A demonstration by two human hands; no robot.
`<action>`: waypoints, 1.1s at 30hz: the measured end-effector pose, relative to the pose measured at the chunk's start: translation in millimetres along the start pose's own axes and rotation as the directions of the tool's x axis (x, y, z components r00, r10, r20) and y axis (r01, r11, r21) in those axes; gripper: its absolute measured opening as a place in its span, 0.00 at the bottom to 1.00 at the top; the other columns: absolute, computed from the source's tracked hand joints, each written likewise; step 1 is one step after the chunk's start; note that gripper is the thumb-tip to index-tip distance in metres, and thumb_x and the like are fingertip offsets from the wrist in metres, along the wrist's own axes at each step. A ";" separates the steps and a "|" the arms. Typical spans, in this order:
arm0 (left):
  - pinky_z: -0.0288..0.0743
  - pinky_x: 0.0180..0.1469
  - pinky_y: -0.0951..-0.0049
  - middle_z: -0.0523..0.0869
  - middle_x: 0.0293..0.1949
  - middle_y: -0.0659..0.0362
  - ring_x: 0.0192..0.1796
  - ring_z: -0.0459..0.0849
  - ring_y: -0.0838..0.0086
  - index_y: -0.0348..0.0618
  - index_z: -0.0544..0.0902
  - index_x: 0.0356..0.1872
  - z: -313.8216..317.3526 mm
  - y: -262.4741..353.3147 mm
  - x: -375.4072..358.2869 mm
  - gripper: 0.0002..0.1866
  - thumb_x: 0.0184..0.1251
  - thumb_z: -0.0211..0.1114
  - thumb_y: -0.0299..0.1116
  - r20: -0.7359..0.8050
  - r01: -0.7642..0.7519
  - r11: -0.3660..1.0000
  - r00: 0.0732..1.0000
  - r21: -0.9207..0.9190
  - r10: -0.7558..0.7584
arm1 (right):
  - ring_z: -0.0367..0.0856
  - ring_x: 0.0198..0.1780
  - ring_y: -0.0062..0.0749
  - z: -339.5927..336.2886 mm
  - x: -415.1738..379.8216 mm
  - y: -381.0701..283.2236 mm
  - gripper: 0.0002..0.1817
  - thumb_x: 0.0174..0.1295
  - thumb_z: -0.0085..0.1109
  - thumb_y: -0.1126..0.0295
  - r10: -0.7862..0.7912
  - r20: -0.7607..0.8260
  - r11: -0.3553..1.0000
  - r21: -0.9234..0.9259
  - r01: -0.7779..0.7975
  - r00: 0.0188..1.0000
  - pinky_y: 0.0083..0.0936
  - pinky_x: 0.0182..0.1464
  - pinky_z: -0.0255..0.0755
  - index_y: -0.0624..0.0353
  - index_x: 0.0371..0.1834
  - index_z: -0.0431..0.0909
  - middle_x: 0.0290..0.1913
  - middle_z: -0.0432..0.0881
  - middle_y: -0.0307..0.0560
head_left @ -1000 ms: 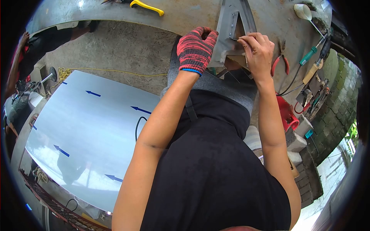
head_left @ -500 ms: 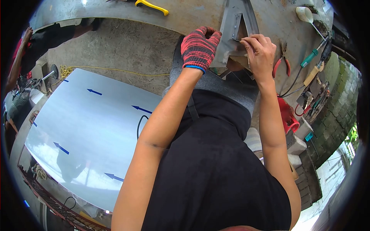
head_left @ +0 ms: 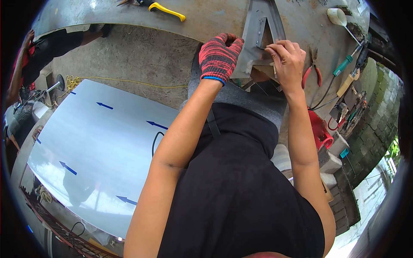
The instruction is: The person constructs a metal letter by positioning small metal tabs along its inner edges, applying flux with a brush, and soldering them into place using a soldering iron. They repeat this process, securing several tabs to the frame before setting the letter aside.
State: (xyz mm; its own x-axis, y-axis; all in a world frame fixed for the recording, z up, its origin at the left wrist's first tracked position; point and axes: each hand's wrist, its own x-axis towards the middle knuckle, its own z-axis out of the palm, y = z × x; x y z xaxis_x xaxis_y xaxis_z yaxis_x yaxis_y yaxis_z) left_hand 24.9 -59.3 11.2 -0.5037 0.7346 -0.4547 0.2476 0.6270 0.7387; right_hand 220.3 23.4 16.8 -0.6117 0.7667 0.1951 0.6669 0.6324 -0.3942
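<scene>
The raised-edged grey metal A [head_left: 251, 41] looked scuffed; gloved left hand [head_left: 220, 56] curled, right hand [head_left: 290, 58] pinched, any grip unclear to me. More yellow-handled tool [head_left: 167, 11] showed than before.

Rough concrete floor [head_left: 129, 58], seemingly beside mossy brickwork [head_left: 374, 116].

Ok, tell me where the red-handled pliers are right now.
In the head view, the red-handled pliers lie on the metal table, just right of the bare right hand, between it and the green-handled tool.
</scene>
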 end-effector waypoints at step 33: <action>0.83 0.51 0.61 0.93 0.41 0.52 0.44 0.91 0.58 0.46 0.92 0.46 0.7 1.3 0.1 0.18 0.68 0.71 0.49 0.001 0.006 0.999 1.000 0.037 -0.006 | 0.77 0.62 0.50 25.6 117.8 -13.6 0.14 0.61 0.71 0.61 0.307 0.188 0.915 -0.330 -0.234 0.933 0.57 0.69 0.66 0.58 0.45 0.87 0.52 0.84 0.52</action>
State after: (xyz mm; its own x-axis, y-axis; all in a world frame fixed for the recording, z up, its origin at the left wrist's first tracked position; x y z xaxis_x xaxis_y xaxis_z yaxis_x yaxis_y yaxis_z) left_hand 25.8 -58.3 11.7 -0.5041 0.7311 -0.4597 0.2747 0.6404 0.7172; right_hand 128.3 102.3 22.1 -0.4465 0.8882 -0.1081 0.8934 0.4356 -0.1101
